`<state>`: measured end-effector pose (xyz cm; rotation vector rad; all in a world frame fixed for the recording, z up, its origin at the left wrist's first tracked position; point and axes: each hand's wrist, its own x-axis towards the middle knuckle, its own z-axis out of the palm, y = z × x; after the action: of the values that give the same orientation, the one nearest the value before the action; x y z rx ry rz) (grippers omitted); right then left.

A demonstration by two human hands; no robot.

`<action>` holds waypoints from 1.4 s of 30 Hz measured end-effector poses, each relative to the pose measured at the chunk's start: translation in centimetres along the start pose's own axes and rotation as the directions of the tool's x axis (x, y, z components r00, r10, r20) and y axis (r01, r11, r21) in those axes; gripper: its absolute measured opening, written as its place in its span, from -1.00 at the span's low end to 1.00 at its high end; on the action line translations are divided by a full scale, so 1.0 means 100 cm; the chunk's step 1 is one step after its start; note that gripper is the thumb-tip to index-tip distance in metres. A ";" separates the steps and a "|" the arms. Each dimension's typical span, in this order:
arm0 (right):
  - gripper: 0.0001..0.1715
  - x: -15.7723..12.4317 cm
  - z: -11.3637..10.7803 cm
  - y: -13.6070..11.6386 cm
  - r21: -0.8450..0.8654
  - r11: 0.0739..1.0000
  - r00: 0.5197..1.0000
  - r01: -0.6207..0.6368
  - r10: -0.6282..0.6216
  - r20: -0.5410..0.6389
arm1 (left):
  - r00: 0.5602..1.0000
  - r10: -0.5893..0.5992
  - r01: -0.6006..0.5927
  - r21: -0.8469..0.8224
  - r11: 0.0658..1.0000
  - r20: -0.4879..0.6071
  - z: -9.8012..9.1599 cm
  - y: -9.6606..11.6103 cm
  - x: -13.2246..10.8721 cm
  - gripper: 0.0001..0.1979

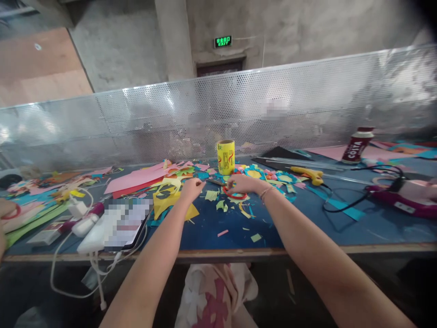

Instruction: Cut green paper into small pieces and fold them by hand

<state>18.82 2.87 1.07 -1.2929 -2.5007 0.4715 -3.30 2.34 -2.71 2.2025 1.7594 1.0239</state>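
Note:
Red-handled scissors (235, 196) are low over the blue tabletop, blades pointing left. My right hand (243, 183) is closed at their handle, its fingers curled by the red loops. Across from the blade tips, my left hand (191, 187) is closed in a pinch; whatever its fingertips hold is too small to make out. Yellow paper pieces (166, 205) lie beside my left wrist. Small pale green scraps (221, 206) are scattered below the scissors. Just behind my hands stands a yellow tape roll (226, 159). Blue and yellow paper flower shapes (254, 173) lie behind my right hand.
A phone (128, 225), white cables and chargers crowd the left front. Pink paper sheets (136, 177) lie behind them. To the right are a yellow glue gun (307, 174), a COSTA bottle (358, 146) and a purple corded device (392, 200). Another person's arm (4, 218) enters far left.

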 end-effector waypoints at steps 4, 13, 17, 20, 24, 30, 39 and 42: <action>-0.84 -0.003 0.000 -0.002 -0.224 0.970 0.969 -0.093 0.140 0.203 | 1.000 -0.015 0.015 -0.012 1.000 0.009 0.000 -0.001 -0.001 -0.72; -0.78 -0.004 -0.016 0.012 -0.296 0.929 0.970 -0.224 0.183 -0.160 | 1.000 0.000 -0.001 0.048 0.999 0.009 0.001 -0.002 0.001 -0.69; -0.79 -0.004 -0.015 0.023 -0.422 0.875 0.969 -0.238 0.241 -0.047 | 1.000 0.025 -0.025 0.052 0.998 0.008 0.001 -0.001 0.001 -0.68; -0.79 -0.003 -0.012 0.020 -0.376 0.909 0.975 -0.182 0.217 0.053 | 0.999 0.035 -0.036 0.045 0.998 0.013 0.002 -0.001 0.001 -0.67; -0.74 -0.003 -0.009 0.008 -0.282 0.957 0.972 -0.067 0.127 0.198 | 0.999 0.040 -0.041 0.035 0.999 0.028 0.002 -0.001 0.001 -0.66; -0.65 -0.003 0.008 -0.005 -0.484 0.870 0.966 -0.094 0.198 0.167 | 0.997 0.066 -0.069 0.063 0.996 0.048 0.003 -0.001 0.001 -0.65; -0.60 -0.003 0.005 -0.009 -0.473 0.876 0.960 -0.098 0.208 0.185 | 0.995 0.069 -0.075 0.073 0.995 0.073 0.004 -0.001 0.001 -0.64; -0.58 -0.005 0.007 -0.015 -0.513 0.851 0.962 -0.110 0.222 0.162 | 0.994 0.078 -0.084 0.086 0.993 0.079 0.005 -0.003 0.002 -0.63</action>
<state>17.72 1.52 1.02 -1.7412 -2.8219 -0.0233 -3.21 2.77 -3.15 2.3516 1.7290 0.8810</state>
